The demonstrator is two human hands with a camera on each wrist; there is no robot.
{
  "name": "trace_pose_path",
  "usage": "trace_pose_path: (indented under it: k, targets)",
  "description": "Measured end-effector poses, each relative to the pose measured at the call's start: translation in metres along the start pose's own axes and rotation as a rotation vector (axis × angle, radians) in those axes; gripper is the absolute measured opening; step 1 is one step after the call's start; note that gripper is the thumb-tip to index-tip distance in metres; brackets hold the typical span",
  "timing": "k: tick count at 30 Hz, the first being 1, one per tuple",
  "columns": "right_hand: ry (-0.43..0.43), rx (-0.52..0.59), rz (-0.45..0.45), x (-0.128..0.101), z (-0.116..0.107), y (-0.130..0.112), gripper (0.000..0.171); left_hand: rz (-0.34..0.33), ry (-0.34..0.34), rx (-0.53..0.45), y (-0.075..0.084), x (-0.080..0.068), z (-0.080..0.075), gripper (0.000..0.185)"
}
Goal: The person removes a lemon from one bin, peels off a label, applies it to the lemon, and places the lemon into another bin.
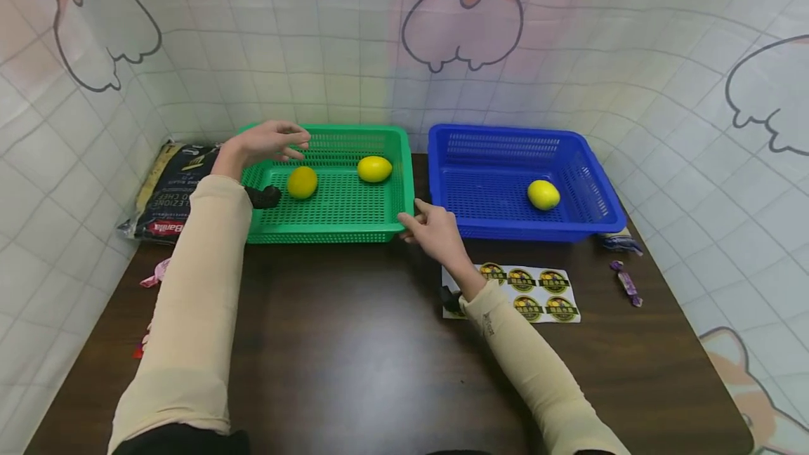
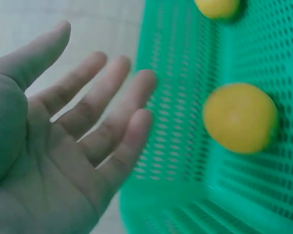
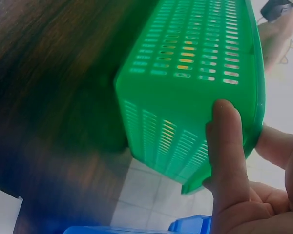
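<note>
Pinching green bskt [image 1: 329, 238] at near R corner w/ R hand [image 1: 436, 232]; holding L hand [image 1: 268, 140] spread by far L corner, near orange fruit [image 1: 302, 182] (inside, lower & bodyward)

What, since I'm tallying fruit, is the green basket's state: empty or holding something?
Holding something, though far from full: an orange-yellow fruit and a yellow lemon lie apart inside the green basket.
</note>
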State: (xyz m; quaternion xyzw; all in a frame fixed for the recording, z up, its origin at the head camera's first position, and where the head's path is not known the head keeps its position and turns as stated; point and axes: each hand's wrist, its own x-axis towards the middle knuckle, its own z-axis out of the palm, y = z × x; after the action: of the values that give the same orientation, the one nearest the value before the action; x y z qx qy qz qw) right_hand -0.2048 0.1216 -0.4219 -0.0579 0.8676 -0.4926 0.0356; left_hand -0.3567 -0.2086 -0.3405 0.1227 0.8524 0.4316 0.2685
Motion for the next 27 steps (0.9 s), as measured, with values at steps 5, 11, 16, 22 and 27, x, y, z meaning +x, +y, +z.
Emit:
trace_pose_path:
  k: [5,11,16,22,27]
  targets:
    - [0.005,0.008,-0.003,0.002,0.0,0.0,0.067,-0.036,0.174,-0.039,-0.022,0.01,0.001,0.064]
    - [-0.017,0.03,0.007,0.0,0.001,0.0,0.068,-0.118,0.173,0.063,-0.045,0.011,0.008,0.068]
    - [0.002,0.017,0.011,-0.001,-0.001,0.002,0.068,-0.141,0.098,0.169,-0.053,0.017,0.016,0.07]
    - [-0.003,0.042,0.019,-0.003,0.002,0.001,0.066,-0.123,0.023,0.223,-0.063,0.025,0.028,0.075]
    - [0.0,0.034,0.016,-0.002,0.003,-0.001,0.065,-0.125,0.013,0.241,-0.066,0.032,0.034,0.077]
